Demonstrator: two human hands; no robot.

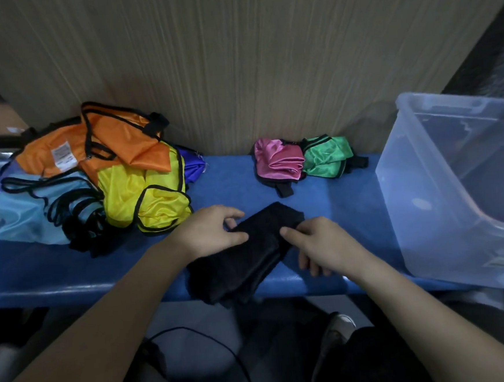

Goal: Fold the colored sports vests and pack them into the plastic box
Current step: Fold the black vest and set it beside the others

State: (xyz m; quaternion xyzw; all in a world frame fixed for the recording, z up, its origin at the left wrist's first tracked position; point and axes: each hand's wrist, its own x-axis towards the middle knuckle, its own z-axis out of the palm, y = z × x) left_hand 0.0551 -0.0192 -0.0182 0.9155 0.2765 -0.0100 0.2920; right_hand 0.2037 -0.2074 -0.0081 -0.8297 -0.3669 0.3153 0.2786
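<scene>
**Black vest mid-fold at counter front edge**

Black vest (244, 257) folded into a long narrow bundle, lying diagonally on the blue counter (70, 274), near end overhanging the front edge, far end pointing toward the back wall. Fabric dark; folds hard to resolve.

Left hand (210, 231) resting on the vest's left side, thumb pressed flat on the cloth, fingers (231, 215) curled over the upper left edge, grasping the fabric there. Right hand (318, 246) at the vest's right edge, index finger extended and touching the cloth, thumb beside it; remaining fingers curled under against the counter. Whether the right hand pinches fabric or only presses it: cannot tell.

Behind the hands, against the wooden wall panel (234, 56): pink vest (278, 163) and green vest (325, 156), each bundled small, touching side by side, black straps trailing out.

Left of the hands: loose pile of unfolded vests, overlapping. Orange vest (120, 141) on top with white label showing; yellow vest (148, 193) in front of it; light blue vest (32, 208) at far left; a strip of purple vest (191, 165) at the pile's right edge. All trimmed in black.

Far right: clear plastic box (427, 207), standing on the counter, well apart from the black vest, no vests visible inside.

Below the counter: floor, dark cable (227, 352), shoe (337, 331).
</scene>
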